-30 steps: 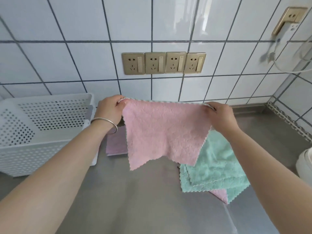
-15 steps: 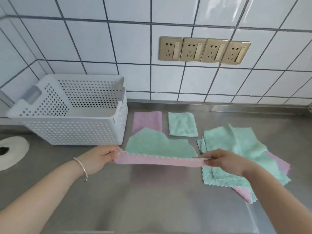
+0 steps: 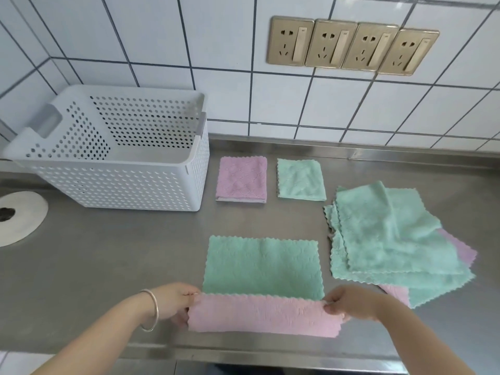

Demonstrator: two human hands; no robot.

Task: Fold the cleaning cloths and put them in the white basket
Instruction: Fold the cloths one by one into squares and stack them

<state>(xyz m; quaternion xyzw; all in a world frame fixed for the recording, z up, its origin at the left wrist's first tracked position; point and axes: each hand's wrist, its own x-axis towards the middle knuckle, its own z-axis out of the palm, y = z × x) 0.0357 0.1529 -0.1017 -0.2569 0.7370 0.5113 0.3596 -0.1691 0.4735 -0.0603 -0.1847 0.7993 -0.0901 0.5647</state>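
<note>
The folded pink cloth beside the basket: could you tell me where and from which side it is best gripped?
Probably at its near edge: the folded pink cloth lies flat on the counter, and its layers show there as a pale stacked lip. Come from the front, slide fingers under, thumb on top. The white basket stands close on its left.

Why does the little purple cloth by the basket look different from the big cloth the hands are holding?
The little purple cloth is already folded into a small square; the big cloth is only being folded, its pink edge lifted over the green side. The little one lies alone on the counter; the big one is pinched by the left hand and right hand. Both have zigzag edges.
</note>
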